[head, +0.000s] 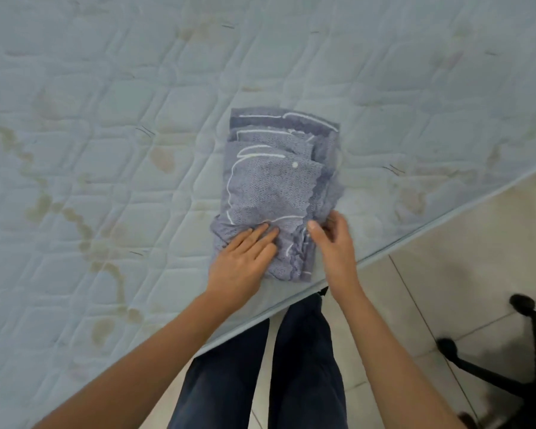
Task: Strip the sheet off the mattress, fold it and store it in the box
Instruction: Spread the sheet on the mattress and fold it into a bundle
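Observation:
A blue-grey patterned sheet (279,181) with white lines lies folded into a narrow stack on the bare quilted mattress (106,119), close to its near edge. My left hand (242,261) lies flat on the stack's near end, fingers straight and pressing the cloth down. My right hand (334,243) is at the stack's right near edge, thumb on top and fingers curled around the folded layers. No box is in view.
The mattress is pale blue with yellowish stains on its left part. Its edge (415,233) runs diagonally from lower left to upper right. A tiled floor (446,274) lies beyond it, with a black chair base (492,366) at the lower right. My legs stand against the edge.

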